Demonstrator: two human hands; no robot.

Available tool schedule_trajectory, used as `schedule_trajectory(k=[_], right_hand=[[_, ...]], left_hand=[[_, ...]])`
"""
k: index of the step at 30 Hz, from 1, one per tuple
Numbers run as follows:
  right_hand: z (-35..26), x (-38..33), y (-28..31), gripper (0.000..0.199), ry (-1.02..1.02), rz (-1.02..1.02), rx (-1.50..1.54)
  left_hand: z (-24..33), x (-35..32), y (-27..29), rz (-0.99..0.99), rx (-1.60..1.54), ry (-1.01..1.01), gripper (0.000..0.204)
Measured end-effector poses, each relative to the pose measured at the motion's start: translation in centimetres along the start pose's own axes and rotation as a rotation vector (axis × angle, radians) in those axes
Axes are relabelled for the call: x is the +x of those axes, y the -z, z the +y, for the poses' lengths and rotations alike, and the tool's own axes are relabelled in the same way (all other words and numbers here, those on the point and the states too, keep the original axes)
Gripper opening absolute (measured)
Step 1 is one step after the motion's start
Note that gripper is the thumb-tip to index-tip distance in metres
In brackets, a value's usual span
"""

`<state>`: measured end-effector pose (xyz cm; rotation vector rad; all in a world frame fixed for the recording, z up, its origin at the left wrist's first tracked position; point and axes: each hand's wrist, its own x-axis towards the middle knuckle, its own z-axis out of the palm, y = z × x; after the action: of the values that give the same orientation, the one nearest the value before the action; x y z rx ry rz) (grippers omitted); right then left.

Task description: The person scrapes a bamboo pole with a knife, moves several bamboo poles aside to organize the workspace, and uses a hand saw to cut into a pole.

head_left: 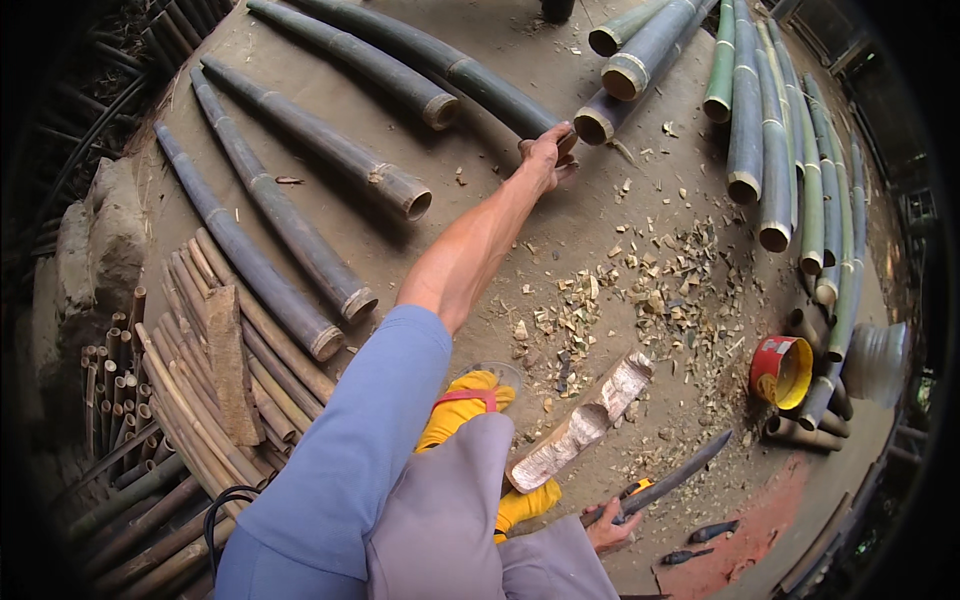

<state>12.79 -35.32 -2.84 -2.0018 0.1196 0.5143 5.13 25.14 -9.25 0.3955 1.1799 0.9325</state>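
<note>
My left arm reaches far forward in a blue sleeve, and my left hand (pixel 548 158) is closed round the near end of a dark bamboo pole (pixel 470 78). Low on the right, my right hand (pixel 606 530) grips the handle of a machete (pixel 685 470), its dark blade pointing up and to the right. A small yellow and black object (pixel 636 487) shows beside the blade, partly hidden. Between my feet, in yellow socks (pixel 465 405), lies a notched wooden block (pixel 580 425). Just right of my left hand are the cut ends of other thick bamboo poles (pixel 625 76).
Bamboo chips (pixel 650 290) litter the ground. More dark poles (pixel 300 140) fan out at left, green poles (pixel 830 210) at right. Thin canes (pixel 185 370) are piled by a rock (pixel 110 230). A red and yellow tub (pixel 780 370) and two dark-handled tools (pixel 714 531) are at right.
</note>
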Motion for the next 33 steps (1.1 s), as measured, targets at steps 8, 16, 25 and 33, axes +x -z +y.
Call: schedule_trajectory(k=[8, 16, 25, 33], right_hand=[[3.2, 0.4, 1.8, 0.061, 0.027, 0.116, 0.018], [2.2, -0.1, 1.3, 0.057, 0.057, 0.141, -0.003], [1.0, -0.3, 0.1, 0.067, -0.017, 0.069, -0.023], [-0.8, -0.5, -0.7, 0.080, -0.044, 0.061, -0.068]], left_hand=[[-0.9, -2.3, 2.2, 0.207, 1.008, -0.450, 0.057], [12.5, -1.2, 14.1, 0.329, 1.893, -0.761, 0.080], [16.2, 2.0, 15.9, -0.128, 1.997, -1.028, 0.072], [14.9, 1.7, 14.1, 0.006, 2.258, -1.048, 0.063]])
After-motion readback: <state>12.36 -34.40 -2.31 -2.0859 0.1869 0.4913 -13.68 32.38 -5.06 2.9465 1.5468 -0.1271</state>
